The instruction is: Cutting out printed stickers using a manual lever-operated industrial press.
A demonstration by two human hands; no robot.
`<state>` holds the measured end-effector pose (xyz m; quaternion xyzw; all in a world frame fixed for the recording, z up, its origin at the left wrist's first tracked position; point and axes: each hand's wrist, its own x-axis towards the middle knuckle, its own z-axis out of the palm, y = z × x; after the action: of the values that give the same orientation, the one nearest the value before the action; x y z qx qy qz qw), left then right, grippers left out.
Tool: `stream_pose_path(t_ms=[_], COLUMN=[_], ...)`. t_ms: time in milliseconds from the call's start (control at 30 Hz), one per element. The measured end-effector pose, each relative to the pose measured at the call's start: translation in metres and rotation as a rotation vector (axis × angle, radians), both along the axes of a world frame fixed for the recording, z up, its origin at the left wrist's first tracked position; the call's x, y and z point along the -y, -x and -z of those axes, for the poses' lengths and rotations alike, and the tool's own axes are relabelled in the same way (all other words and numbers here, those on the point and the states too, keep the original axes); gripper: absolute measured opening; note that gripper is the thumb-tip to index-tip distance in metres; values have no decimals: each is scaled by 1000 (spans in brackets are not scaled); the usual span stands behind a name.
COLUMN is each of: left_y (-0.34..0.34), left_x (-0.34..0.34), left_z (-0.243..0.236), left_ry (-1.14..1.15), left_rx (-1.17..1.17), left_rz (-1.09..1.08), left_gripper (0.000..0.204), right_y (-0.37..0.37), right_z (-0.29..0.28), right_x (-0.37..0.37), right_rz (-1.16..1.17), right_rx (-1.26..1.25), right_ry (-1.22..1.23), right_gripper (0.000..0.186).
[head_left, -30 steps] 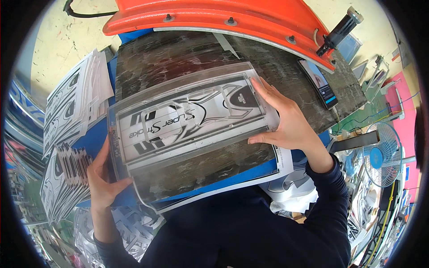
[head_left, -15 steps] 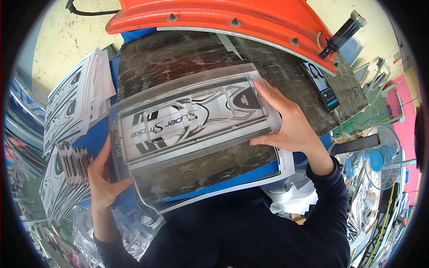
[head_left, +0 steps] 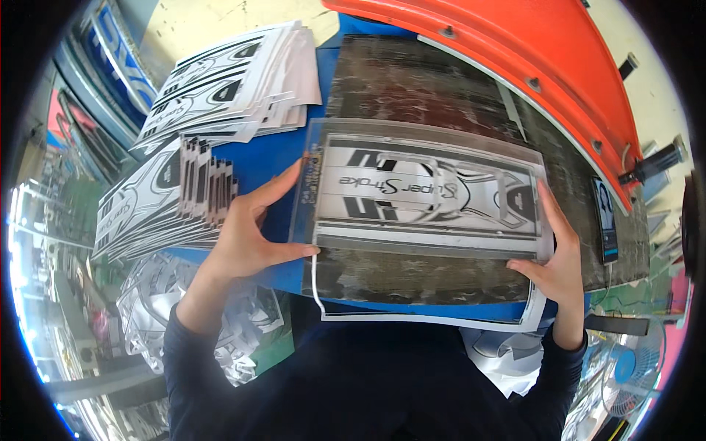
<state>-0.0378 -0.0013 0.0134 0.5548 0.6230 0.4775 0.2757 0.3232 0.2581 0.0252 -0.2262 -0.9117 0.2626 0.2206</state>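
Note:
A clear plastic cutting die (head_left: pixel 441 246), a flat plate with thin raised outlines, is held level over the dark scuffed work board. Through it shows a printed sheet (head_left: pixel 430 187) with black and grey shapes. My left hand (head_left: pixel 246 231) grips the die's left end, thumb at the near corner and fingers along the side. At the opposite end my right hand (head_left: pixel 560 261) holds its edge between thumb and fingers. A narrow white paper border (head_left: pixel 412 317) hangs below the die, over the board's near edge. Whether the die touches the board I cannot tell.
Printed sheets lie stacked (head_left: pixel 213 81) at the far left, with a fanned pile (head_left: pixel 147 191) nearer. An orange press beam (head_left: pixel 529 44) crosses the far right. A phone (head_left: pixel 606 220) rests on the board (head_left: pixel 412 81). Paper scraps (head_left: pixel 158 301) heap below left; a fan (head_left: pixel 625 364) stands right.
The view has swung left, so the board and press appear farther right. The die now sits straighter, less tilted in the picture. Both hands keep their grip at its ends.

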Motion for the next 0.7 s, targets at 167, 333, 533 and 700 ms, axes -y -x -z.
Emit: stream_pose_path(t_ms=[167,333,533,700], left_y=[2,3,3,-5], left_x=[5,6,-3,1], left_z=[2,1,-1,0], left_ry=[-9,3,-40,-240], left_rx=[-23,-45,-133,-45], left_rz=[-1,-8,-12,-138], left_gripper=[103,103,100,96], right_y=[2,3,-10,-31], right_z=[3,3,-9,-49], right_x=[-4,-4,-4,-66], right_rz=[-15,-15,8,432], right_rx=[-8,-15,24,-808], right_ry=[-15,-13,-46,-208], right_gripper=[119,119,109,79])
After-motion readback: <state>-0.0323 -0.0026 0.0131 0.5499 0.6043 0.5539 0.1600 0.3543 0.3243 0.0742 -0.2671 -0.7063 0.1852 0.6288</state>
